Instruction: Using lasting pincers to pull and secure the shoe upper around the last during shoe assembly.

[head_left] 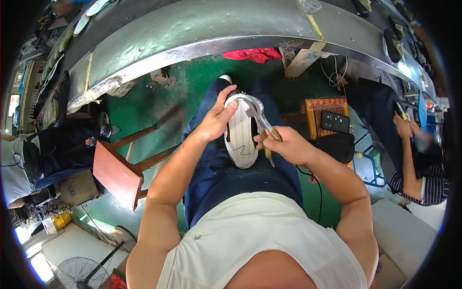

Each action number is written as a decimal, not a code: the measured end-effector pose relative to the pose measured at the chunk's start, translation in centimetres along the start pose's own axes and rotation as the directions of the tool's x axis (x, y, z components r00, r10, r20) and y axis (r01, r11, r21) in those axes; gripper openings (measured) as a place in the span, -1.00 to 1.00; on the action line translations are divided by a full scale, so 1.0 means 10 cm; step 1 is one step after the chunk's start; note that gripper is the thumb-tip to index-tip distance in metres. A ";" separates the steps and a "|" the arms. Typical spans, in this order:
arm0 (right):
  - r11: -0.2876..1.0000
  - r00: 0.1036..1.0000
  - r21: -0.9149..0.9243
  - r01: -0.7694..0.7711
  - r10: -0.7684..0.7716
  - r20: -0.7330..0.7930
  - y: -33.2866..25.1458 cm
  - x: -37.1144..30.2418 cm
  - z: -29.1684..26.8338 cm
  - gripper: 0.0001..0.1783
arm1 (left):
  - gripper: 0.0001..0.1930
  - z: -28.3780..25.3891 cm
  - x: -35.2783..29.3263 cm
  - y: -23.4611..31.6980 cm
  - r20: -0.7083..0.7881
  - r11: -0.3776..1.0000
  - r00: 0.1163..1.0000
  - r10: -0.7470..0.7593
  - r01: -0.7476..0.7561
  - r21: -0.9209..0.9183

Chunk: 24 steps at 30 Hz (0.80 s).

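Note:
A white shoe (pixel 239 139) with a dark edge lies on my lap, its pale underside up and its toe-to-heel length pointing away from me. A dark squiggle marks the nearer end. My left hand (pixel 219 115) is closed round its far left side, with the thumb over the underside. In my right hand (pixel 286 144) is a pair of metal pincers (pixel 260 119) with brass-coloured handles. Their jaws rest on or just above the far right edge of the shoe; I cannot tell whether they grip it. A pointed metal end sticks out below the right hand.
A metal-topped bench (pixel 192 31) curves across the far side, with shoes on it. A reddish stool (pixel 118 168) stands at left. On the right, a dark handheld device (pixel 335 122) lies on an orange woven seat (pixel 313 111). Co-workers sit on both sides; a fan (pixel 82 274) stands lower left.

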State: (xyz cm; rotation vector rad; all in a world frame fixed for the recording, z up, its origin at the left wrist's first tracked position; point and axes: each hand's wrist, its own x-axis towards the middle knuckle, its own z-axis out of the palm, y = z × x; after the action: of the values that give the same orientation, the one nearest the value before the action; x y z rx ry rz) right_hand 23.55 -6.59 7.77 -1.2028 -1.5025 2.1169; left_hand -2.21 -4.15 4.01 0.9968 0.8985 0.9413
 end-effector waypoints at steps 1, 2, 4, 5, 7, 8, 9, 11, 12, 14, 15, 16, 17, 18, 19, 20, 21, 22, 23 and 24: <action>0.992 1.000 0.129 -0.005 0.006 -0.003 -0.04 0.04 0.00 -0.68 | -0.34 0.00 -0.01 0.00 0.004 0.999 1.000 0.012 -0.012 0.045; 0.985 0.997 0.159 -0.062 0.054 0.049 -0.12 0.06 -0.02 -0.67 | -0.34 -0.03 -0.02 0.01 -0.003 0.999 1.000 0.013 -0.013 0.042; 0.976 0.987 0.165 -0.142 0.127 0.100 -0.27 0.11 -0.06 -0.69 | -0.39 -0.09 -0.03 0.02 -0.045 0.943 0.998 0.045 -0.028 0.331; 0.961 0.971 0.174 -0.216 0.192 0.143 -0.31 0.15 -0.07 -0.71 | -0.39 -0.11 -0.02 0.02 -0.050 0.944 0.998 0.044 -0.026 0.329; 0.977 0.973 -0.051 -0.207 0.211 0.093 -0.36 0.26 -0.09 -0.72 | -0.47 -0.14 -0.01 0.03 -0.106 0.887 0.989 0.098 -0.039 0.459; 0.943 0.976 -0.272 -0.193 0.212 0.041 -0.37 0.31 -0.10 -0.72 | -0.47 -0.17 0.00 -0.01 -0.112 0.887 0.989 0.098 -0.036 0.460; 0.943 0.976 -0.273 -0.192 0.212 0.046 -0.33 0.36 -0.11 -0.72 | -0.49 -0.20 0.01 -0.08 -0.138 0.915 0.983 0.121 -0.056 0.400; 0.705 0.974 -0.695 0.140 -0.224 -0.031 -0.16 0.47 -0.13 -0.70 | -0.51 -0.25 0.03 -0.15 -0.167 0.938 0.976 0.139 -0.075 0.338; 0.720 0.961 -0.673 0.170 -0.271 -0.047 -0.09 0.53 -0.12 -0.70 | -0.51 -0.28 0.05 -0.17 -0.177 0.948 0.976 0.124 -0.064 0.312; 0.685 0.952 -0.708 0.173 -0.302 -0.060 0.00 0.59 -0.14 -0.71 | -0.51 -0.29 0.07 -0.16 -0.183 0.958 0.977 0.105 -0.050 0.284; 0.646 0.940 -0.743 0.173 -0.334 -0.072 0.02 0.60 -0.14 -0.72 | -0.50 -0.28 0.06 -0.12 -0.175 0.982 0.982 0.068 -0.035 0.186; 0.649 0.940 -0.742 0.169 -0.333 -0.077 0.04 0.58 -0.16 -0.72 | -0.49 -0.27 0.06 -0.08 -0.163 0.996 0.986 0.032 -0.018 0.087; 0.603 0.933 -0.779 0.170 -0.353 -0.070 0.02 0.53 -0.14 -0.73 | -0.49 -0.24 0.06 -0.03 -0.159 0.996 0.987 0.030 -0.016 0.087; 0.556 0.925 -0.814 0.169 -0.374 -0.063 0.00 0.48 -0.13 -0.73 | -0.48 -0.20 0.06 0.01 -0.197 0.991 0.978 -0.072 0.048 -0.124; 0.557 0.925 -0.814 0.165 -0.374 -0.069 -0.03 0.43 -0.11 -0.73 | -0.48 -0.17 0.06 0.03 -0.211 0.938 0.961 -0.179 0.102 -0.330; 0.495 0.954 -0.864 0.089 -0.292 -0.069 -0.09 0.37 -0.06 -0.74 | -0.49 -0.12 0.08 0.00 -0.279 0.959 0.944 -0.178 0.103 -0.263; 0.422 0.975 -0.906 0.019 -0.208 -0.076 -0.14 0.32 -0.03 -0.75 | -0.49 -0.12 0.09 -0.05 -0.276 0.959 0.945 -0.177 0.102 -0.264; 0.420 0.975 -0.907 0.017 -0.209 -0.078 -0.17 0.28 -0.01 -0.75 | -0.50 -0.12 0.09 -0.10 -0.293 0.968 0.943 -0.158 0.089 -0.236; 0.410 0.978 -0.912 0.025 -0.200 -0.063 -0.19 0.26 -0.01 -0.75 | -0.52 -0.10 0.10 -0.10 -0.308 0.976 0.942 -0.136 0.073 -0.206; 0.400 0.980 -0.916 0.035 -0.191 -0.046 -0.22 0.24 -0.01 -0.75 | -0.52 -0.10 0.10 -0.09 -0.308 0.976 0.942 -0.131 0.069 -0.205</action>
State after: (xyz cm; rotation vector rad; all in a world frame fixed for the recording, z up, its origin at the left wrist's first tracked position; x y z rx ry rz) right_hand 21.64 -4.00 8.58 -1.4041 -2.7085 0.9205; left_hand -2.55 -3.17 2.71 0.6365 1.0955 1.0991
